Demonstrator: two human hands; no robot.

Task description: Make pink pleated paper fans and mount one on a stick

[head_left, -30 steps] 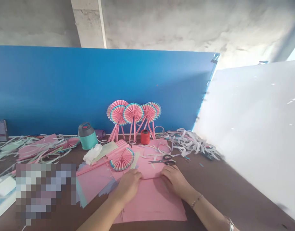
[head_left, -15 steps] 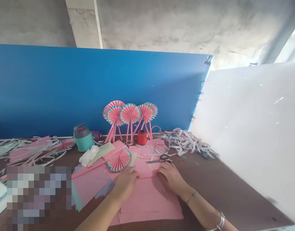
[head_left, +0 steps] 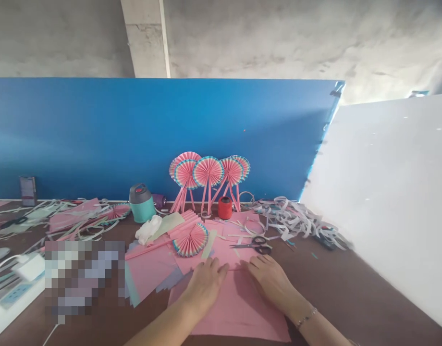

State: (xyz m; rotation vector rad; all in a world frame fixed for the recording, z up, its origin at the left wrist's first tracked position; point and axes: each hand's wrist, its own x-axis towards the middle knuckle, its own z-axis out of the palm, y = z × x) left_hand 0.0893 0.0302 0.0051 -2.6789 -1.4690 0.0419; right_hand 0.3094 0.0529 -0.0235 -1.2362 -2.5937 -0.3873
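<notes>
Beneath both hands lies a large sheet of pink paper (head_left: 239,307), with a crease or edge running between my fingers. My left hand (head_left: 209,281) has its bent fingers closed on the paper at the left end of that line. At the right end my right hand (head_left: 268,277) grips the paper in the same way; its thumb is mostly hidden. Just beyond the right fingers, black-handled scissors (head_left: 259,245) rest on other pink sheets. A pleated pink paper fan (head_left: 190,239) with a rainbow rim lies beyond my left hand.
Several finished fans (head_left: 208,171) lean against the blue partition (head_left: 134,129). A red thread spool (head_left: 225,207), a green-and-grey bottle (head_left: 142,203) and crumpled tissue (head_left: 148,229) stand nearby. White paper strips (head_left: 293,218) heap at right; a power strip (head_left: 17,293) is at lower left.
The view has swung left, so things appear further right. Both hands stay at the paper's crease. A thin pale strip that lay by my right hand is out of sight.
</notes>
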